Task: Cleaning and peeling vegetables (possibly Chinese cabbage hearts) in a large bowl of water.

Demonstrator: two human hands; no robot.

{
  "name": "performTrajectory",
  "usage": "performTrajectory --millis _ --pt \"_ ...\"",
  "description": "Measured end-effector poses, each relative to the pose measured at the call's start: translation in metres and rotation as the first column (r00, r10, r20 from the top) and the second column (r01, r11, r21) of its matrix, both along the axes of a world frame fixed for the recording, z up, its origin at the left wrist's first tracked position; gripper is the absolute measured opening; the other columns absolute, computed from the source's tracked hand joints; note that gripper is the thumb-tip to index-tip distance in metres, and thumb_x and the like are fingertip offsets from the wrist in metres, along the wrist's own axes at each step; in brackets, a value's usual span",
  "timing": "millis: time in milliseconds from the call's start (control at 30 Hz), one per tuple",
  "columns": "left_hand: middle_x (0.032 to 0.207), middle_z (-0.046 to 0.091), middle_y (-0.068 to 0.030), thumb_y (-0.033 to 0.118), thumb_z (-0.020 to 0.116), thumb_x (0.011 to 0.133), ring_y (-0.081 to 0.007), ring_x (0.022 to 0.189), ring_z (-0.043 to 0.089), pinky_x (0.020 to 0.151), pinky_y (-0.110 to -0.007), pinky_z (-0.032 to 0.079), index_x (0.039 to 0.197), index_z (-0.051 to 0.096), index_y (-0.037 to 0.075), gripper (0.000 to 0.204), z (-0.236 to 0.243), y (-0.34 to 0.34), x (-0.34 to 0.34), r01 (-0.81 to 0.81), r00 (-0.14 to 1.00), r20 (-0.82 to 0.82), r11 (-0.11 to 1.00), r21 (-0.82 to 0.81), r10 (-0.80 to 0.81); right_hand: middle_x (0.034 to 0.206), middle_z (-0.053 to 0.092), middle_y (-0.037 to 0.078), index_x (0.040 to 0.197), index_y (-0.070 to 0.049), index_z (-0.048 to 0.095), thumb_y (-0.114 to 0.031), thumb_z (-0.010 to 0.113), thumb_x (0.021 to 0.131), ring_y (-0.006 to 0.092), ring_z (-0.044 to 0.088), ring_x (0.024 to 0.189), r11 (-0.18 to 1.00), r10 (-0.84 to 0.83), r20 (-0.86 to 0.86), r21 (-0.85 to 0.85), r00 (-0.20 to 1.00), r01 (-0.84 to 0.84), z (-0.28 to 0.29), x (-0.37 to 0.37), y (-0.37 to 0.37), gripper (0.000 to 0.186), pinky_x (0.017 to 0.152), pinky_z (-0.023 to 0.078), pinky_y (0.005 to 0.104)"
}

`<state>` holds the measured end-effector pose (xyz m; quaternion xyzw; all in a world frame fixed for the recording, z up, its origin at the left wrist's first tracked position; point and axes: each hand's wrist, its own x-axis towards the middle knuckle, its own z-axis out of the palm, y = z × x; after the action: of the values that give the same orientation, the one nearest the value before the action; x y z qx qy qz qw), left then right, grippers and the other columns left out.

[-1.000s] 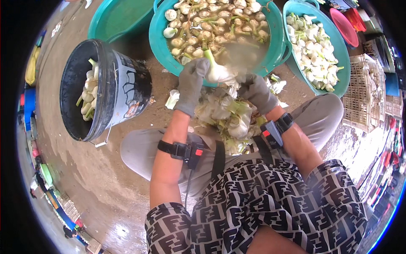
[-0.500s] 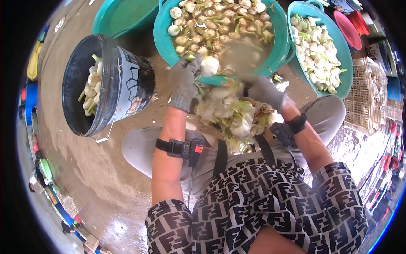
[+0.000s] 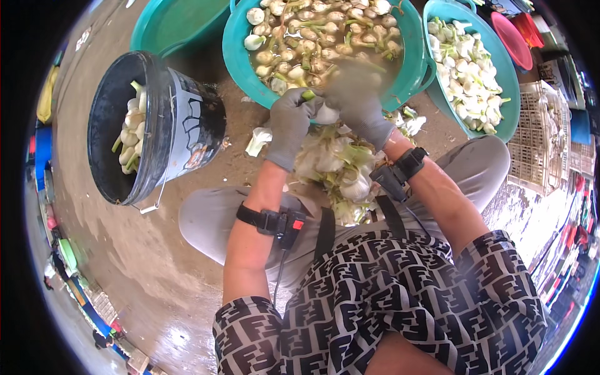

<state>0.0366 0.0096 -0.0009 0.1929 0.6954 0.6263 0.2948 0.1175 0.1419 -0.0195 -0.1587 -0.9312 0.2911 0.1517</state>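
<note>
Above the lap's pile of trimmings (image 3: 340,169), at the teal tub's (image 3: 409,75) rim: gloved left hand (image 3: 289,125) and right hand (image 3: 359,106) (blurred) clamped together on one white bulb (image 3: 326,114).

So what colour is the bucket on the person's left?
Black, with a pale panel on its side; the bucket shows best in the head view.

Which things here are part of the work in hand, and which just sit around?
In use:
left hand and right hand, gloved, on one white bulb
teal tub of soaking bulbs
pile of peelings
black bucket holding some bulbs
teal tub of cleaned bulbs

Lying about:
empty teal tub
red basins
white crate
</note>
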Motion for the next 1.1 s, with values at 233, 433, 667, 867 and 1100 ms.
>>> performTrajectory --millis 233,433,667,867,1100 --pt "0.096 0.06 -0.0061 0.006 0.054 0.083 -0.0131 0.089 0.056 0.077 -0.023 0.046 0.099 0.058 0.001 0.017 0.016 -0.004 -0.013 0.339 0.93 0.059 0.908 0.247 -0.364 0.082 0.059 0.013 0.08 -0.009 0.06 -0.011 0.058 0.07 0.0309 0.056 0.079 0.995 -0.1 -0.007 0.008 0.995 0.1 -0.024 0.014 0.036 0.011 0.067 0.044 0.0381" --pt "0.102 0.057 -0.0092 0.012 0.051 0.086 -0.0157 0.095 0.055 0.085 -0.028 0.044 0.105 0.053 -0.003 0.024 0.021 -0.01 -0.017 0.155 0.916 0.211 0.787 0.597 -0.341 0.08 0.061 0.012 0.083 -0.01 0.06 -0.015 0.058 0.068 0.0302 0.059 0.075 0.939 0.323 0.629 -0.123 0.707 -0.32 -0.001 0.042 0.005 0.016 0.066 0.045 0.0377" --pt "0.091 0.048 -0.0054 0.018 0.066 0.071 -0.0159 0.078 0.047 0.068 -0.028 0.04 0.119 0.038 0.0 0.059 0.085 -0.069 -0.086 -0.439 0.712 0.488 0.222 0.871 -0.505 0.09 0.061 0.013 0.09 -0.011 0.06 -0.009 0.056 0.067 0.0271 0.058 0.088 0.934 0.031 0.317 -0.346 0.948 0.085 -0.046 0.041 0.047 0.023 0.074 0.046 0.0342" --pt "0.1 0.052 -0.0091 0.021 0.055 0.083 -0.0161 0.078 0.046 0.066 -0.029 0.041 0.11 0.048 -0.003 0.037 0.077 -0.056 -0.074 -0.413 0.753 0.569 0.435 0.8 -0.331 0.088 0.062 0.012 0.091 -0.011 0.061 -0.008 0.056 0.069 0.0244 0.058 0.083 1.0 -0.012 0.481 0.016 0.877 0.005 -0.071 -0.008 0.087 0.023 0.072 0.046 0.0326" --pt "0.093 0.056 -0.0068 0.027 0.05 0.087 -0.0113 0.074 0.051 0.065 -0.024 0.044 0.111 0.048 -0.002 0.037 0.043 -0.023 -0.052 -0.302 0.869 0.493 0.84 0.451 0.047 0.086 0.062 0.01 0.093 -0.012 0.063 -0.008 0.057 0.07 0.0213 0.059 0.078 0.997 0.079 0.389 -0.056 0.918 -0.062 -0.072 -0.013 0.083 0.024 0.069 0.046 0.0308"
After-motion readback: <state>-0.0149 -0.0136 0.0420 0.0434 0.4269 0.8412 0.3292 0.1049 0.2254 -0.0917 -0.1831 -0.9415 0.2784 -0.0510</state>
